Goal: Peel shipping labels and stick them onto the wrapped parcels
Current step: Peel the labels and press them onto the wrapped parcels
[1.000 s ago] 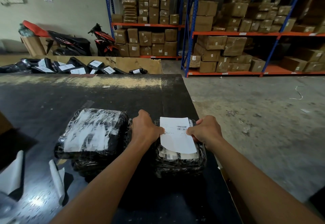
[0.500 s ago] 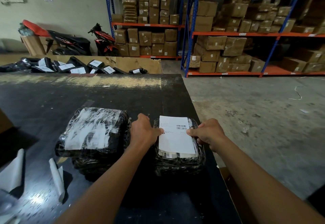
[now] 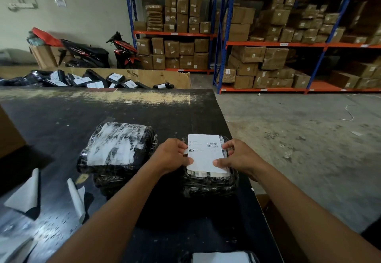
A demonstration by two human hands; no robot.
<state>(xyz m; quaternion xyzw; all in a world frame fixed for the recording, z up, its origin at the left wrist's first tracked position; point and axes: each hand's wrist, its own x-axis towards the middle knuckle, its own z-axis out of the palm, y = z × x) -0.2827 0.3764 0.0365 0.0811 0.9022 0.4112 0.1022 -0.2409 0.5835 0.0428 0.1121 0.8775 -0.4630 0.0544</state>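
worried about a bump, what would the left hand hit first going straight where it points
Likely the right hand, across the shipping label both hands pinch; the left hand points straight toward it.

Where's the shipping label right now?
In the head view, the shipping label lies on the right-hand wrapped parcel, pinched at its side edges by the left hand and right hand.

On the table before me I have a wrapped parcel near the right edge, the shipping label on top between my left hand and right hand, a second parcel just left of it, and shelving racks behind.
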